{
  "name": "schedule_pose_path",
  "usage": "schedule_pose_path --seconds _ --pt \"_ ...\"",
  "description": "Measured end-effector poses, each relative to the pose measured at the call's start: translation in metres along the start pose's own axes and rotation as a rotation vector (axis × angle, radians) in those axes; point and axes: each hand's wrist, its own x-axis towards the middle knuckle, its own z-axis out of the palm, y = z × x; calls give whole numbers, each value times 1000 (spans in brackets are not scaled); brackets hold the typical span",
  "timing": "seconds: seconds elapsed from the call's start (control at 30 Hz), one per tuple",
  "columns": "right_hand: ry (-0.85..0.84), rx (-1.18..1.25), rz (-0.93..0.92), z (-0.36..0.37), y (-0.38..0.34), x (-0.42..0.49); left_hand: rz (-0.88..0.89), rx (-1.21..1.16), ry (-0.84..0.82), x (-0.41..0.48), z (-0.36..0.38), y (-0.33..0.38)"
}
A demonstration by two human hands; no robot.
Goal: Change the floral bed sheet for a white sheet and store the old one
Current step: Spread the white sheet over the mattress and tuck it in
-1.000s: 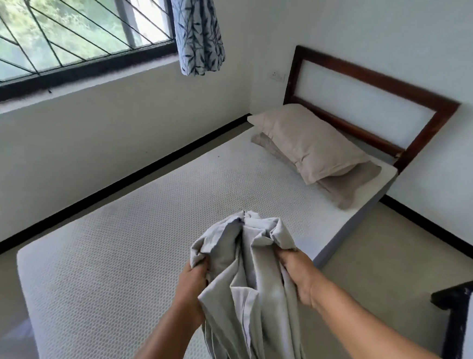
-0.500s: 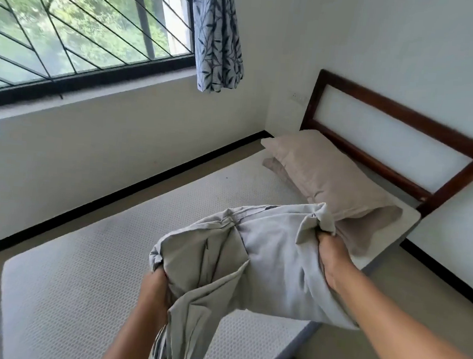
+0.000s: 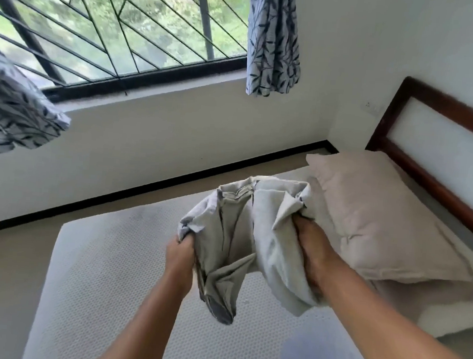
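Head view: we see two hands holding a bunched pale sheet (image 3: 239, 230) above a bare mattress (image 3: 102, 282).

We see the left hand (image 3: 180, 255) with its fingers curled into the sheet's left edge, and the right hand (image 3: 313, 252) gripping a fold at its right side, fingers buried in the cloth. The sheet hangs crumpled between them in the air, over the middle of the mattress toward its head end, just in front of a beige pillow (image 3: 390, 219) that lies along that end below a dark wooden headboard (image 3: 439, 110). Along the far long edge runs a wall with a barred window (image 3: 114, 28); a leaf-print curtain (image 3: 273, 40) hangs at the window's right end.
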Motion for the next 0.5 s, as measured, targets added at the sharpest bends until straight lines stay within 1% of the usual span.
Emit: schedule_pose_path --seconds 0.07,0.13,0.2,0.27,0.3,0.37,0.43,0.5 --pt "-99 31 47 -5 -2 3 38 73 -38 -10 28 9" --pt "-214 -45 77 -9 5 8 22 32 -124 -28 48 16" --pt "-265 -149 113 -12 20 7 -49 -27 -323 -46 61 14" --pt "-293 -262 157 -15 37 6 -125 18 -456 -61 72 -3" --pt "-311 -308 179 -17 44 5 -131 71 -488 -68 74 -14" --pt "-338 -358 250 -24 61 8 -101 191 -479 -78 76 -36" --pt "-363 -407 292 -30 75 9 -67 284 -333 -80 76 -58" --pt "-356 -466 301 -36 85 11 -72 370 -127 -78 68 -72"
